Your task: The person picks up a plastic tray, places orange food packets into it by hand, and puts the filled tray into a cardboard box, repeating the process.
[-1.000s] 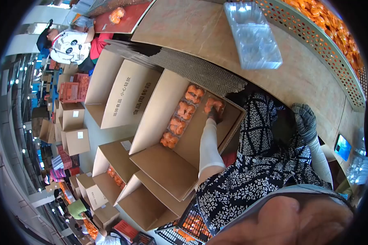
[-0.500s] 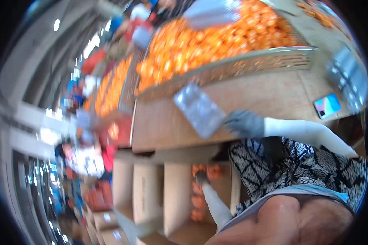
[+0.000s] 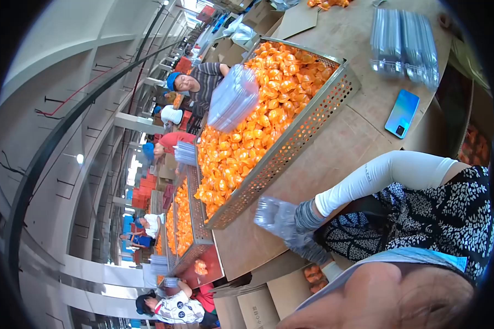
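A clear plastic tray with moulded cups (image 3: 274, 213) is held near the table edge. My right hand (image 3: 308, 217), in a grey glove and white sleeve, grips its near end. Just below, my left hand (image 3: 314, 251), also grey-gloved, is closed on the tray's lower side; its fingers are partly hidden. Beside the hands, below the table edge, an open cardboard box (image 3: 289, 291) holds round, orange-wrapped pieces (image 3: 315, 274).
A perforated metal bin (image 3: 307, 129) heaped with shiny orange-wrapped pieces (image 3: 241, 148) stands on the table (image 3: 247, 249). On the heap lies a stack of clear trays (image 3: 233, 98). A phone (image 3: 402, 113) and more stacked trays (image 3: 405, 46) lie rightward. Co-workers (image 3: 200, 82) stand beyond.
My left hand has come out of the cardboard box to the tray that my right hand was holding. The tray is now between both hands, closer to the table edge. The view has turned.
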`<state>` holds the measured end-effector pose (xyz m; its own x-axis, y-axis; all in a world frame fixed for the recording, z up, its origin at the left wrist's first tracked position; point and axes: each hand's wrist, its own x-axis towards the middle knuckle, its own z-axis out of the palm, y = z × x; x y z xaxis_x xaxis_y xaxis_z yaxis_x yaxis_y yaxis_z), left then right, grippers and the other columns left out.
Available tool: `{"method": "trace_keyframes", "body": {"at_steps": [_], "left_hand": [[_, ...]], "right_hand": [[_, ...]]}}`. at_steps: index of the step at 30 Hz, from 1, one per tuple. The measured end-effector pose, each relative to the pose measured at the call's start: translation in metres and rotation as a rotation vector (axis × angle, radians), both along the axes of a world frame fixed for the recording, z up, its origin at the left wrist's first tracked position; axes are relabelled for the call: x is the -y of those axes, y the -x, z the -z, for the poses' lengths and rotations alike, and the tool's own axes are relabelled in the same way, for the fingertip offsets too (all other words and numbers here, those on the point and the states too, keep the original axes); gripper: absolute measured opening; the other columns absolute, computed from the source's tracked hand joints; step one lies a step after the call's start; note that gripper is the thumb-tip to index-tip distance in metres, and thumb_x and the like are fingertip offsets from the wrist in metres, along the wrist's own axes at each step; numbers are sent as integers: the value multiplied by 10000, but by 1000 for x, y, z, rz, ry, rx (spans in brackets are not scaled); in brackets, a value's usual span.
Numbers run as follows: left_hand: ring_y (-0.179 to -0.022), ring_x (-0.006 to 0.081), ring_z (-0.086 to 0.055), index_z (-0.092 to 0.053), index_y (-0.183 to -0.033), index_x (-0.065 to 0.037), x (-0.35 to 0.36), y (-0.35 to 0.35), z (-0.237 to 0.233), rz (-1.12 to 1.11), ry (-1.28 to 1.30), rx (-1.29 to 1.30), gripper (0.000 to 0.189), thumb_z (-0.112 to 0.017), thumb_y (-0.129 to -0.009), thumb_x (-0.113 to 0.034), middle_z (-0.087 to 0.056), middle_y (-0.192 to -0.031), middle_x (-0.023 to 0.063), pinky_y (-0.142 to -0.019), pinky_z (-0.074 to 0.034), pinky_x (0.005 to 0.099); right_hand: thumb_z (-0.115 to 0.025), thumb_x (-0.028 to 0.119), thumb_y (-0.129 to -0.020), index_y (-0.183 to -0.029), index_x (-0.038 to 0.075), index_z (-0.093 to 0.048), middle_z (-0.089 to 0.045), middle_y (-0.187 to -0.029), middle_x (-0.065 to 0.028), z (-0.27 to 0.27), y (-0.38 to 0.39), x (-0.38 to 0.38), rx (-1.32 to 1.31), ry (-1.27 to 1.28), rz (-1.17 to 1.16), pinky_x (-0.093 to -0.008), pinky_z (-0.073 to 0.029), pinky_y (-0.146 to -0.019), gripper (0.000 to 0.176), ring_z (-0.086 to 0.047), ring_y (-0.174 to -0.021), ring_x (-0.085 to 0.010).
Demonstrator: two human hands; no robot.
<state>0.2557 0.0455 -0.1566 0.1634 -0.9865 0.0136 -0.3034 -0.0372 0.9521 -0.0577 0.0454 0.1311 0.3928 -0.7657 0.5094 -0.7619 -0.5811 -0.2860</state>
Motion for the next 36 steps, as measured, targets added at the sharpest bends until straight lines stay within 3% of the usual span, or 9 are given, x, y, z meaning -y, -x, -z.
{"method": "trace_keyframes", "body": {"at_steps": [13,24,26,27,29,30,33,35,36], "left_hand": [[-924,204,-535,-561,-1077,-25,1,119,-15,101,34,36,241,-505,-884,-159,-586,-1038,104,-823,-451,319],[-920,200,-529,-546,-1103,-14,-22,182,-19,-13,201,30,264,-513,-887,-161,-581,-1052,105,-829,-450,322],[-919,200,-528,-543,-1108,-12,-24,194,-39,-119,305,-19,268,-515,-887,-162,-581,-1054,106,-831,-450,322],[-919,200,-527,-542,-1110,-11,-22,197,-53,-180,362,-65,270,-515,-887,-162,-580,-1056,106,-831,-450,323],[-969,168,-522,-540,-995,-6,-49,223,-123,-300,464,-292,288,-629,-840,-232,-569,-1120,119,-811,-466,344],[-969,168,-522,-540,-995,-6,-50,218,-119,-358,459,-289,288,-629,-840,-232,-569,-1120,119,-811,-466,344],[-1049,227,-515,-551,-972,-34,-46,203,-113,-45,583,-573,348,-753,-726,-176,-561,-1139,114,-898,-436,396],[-1089,285,-499,-556,-960,-64,-32,182,-121,81,916,255,387,-794,-667,-150,-556,-1145,119,-952,-396,441],[-1097,333,-486,-558,-947,-73,-33,176,-126,72,875,459,366,-789,-673,-153,-558,-1136,124,-954,-383,461]], "right_hand": [[-578,243,-754,-1072,101,-605,-650,-878,-112,22,40,-36,-242,-214,-223,-401,-478,-753,349,-607,-820,-304],[-554,236,-774,-1026,158,-656,-668,-834,-87,92,14,30,-280,-134,-788,-399,-487,-709,283,-618,-761,-316],[-560,217,-721,-836,139,-690,-654,-761,-115,82,19,25,-42,-20,-800,-405,-495,-663,190,-621,-692,-315],[-526,187,-726,-783,92,-672,-635,-726,-164,57,31,10,-237,-76,-609,-415,-496,-617,184,-612,-638,-326],[-494,173,-744,-925,36,-623,-638,-827,-164,59,28,12,-414,-86,-465,-427,-507,-663,261,-624,-683,-346],[-510,174,-784,-1010,46,-587,-634,-909,-151,36,37,3,-67,59,-443,-397,-502,-723,271,-625,-776,-337],[-538,155,-811,-1047,58,-575,-621,-954,-161,19,50,2,164,157,-354,-379,-492,-769,257,-611,-862,-329],[-563,111,-811,-1075,69,-569,-606,-966,-176,45,66,21,586,103,-259,-399,-485,-742,267,-594,-862,-345],[-569,35,-781,-1045,71,-567,-554,-927,-130,33,84,12,563,12,-167,-398,-469,-734,266,-558,-849,-318]]}}
